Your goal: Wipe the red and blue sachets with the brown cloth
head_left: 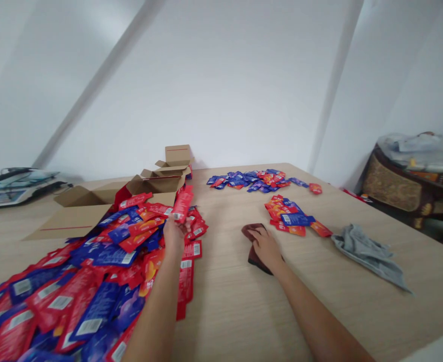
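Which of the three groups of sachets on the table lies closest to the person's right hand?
The small red-and-blue pile just beyond the right hand. The far pile lies further back; the big heap is under the left hand.

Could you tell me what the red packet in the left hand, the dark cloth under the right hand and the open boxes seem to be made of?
Red packet: likely glossy plastic film, judging by its sheen and printed label. Dark cloth: soft maroon fabric, folded and matte. Open boxes: plain brown corrugated cardboard with creased flaps.

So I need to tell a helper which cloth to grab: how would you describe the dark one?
On the wooden table, right of the packet heap, the right hand rests on it. The cloth is dark brown; the loose rag is grey.
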The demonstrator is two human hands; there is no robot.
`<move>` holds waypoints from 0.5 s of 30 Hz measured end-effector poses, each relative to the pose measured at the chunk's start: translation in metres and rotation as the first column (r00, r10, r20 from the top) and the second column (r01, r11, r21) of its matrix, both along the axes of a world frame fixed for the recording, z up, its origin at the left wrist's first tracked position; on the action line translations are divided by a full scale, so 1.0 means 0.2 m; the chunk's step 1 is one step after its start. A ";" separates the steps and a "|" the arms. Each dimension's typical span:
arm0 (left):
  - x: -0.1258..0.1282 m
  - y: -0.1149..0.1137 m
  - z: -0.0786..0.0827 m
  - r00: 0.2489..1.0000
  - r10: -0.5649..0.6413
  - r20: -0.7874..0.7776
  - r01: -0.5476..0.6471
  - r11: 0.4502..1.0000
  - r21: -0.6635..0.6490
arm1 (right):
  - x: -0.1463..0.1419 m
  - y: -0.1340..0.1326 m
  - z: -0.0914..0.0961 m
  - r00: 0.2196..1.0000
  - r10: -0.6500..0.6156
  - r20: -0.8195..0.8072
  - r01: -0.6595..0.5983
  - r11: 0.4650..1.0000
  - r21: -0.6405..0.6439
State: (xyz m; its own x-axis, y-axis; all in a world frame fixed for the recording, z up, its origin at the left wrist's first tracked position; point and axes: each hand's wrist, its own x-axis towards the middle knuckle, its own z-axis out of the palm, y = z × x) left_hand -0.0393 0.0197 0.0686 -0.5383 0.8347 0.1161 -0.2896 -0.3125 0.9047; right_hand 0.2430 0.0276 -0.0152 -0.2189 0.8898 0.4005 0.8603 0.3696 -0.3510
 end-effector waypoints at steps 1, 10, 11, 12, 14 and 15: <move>-0.02 0.01 0.02 0.998 -0.024 0.054 0.026 0.999 -0.032 | 0.00 0.00 0.01 1.000 -0.006 -0.024 0.006 1.000 0.006; 0.21 0.07 -0.27 0.938 -0.347 -0.012 0.328 0.897 -0.298 | 0.34 0.13 -0.01 0.791 -0.612 -0.026 0.612 0.788 0.066; 0.24 0.07 -0.30 0.927 -0.375 -0.031 0.345 0.881 -0.325 | 0.38 0.14 -0.02 0.764 -0.645 0.015 0.645 0.764 0.025; 0.26 0.06 -0.32 0.916 -0.398 -0.048 0.358 0.865 -0.352 | 0.41 0.15 -0.04 0.756 -0.652 0.066 0.654 0.756 -0.021; 0.30 0.04 -0.36 0.896 -0.439 -0.071 0.377 0.833 -0.405 | 0.41 0.16 -0.07 0.787 -0.593 0.168 0.613 0.783 -0.110; 0.31 0.03 -0.37 0.889 -0.450 -0.086 0.375 0.823 -0.426 | 0.38 0.16 -0.08 0.818 -0.537 0.207 0.568 0.810 -0.144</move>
State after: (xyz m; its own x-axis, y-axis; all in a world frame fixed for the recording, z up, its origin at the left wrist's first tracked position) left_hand 0.0225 0.0267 -0.0058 -0.1349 0.9693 -0.2054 -0.1376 0.1869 0.9727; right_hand 0.3181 0.0598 -0.0313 0.2904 0.9325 0.2146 0.9454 -0.2449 -0.2150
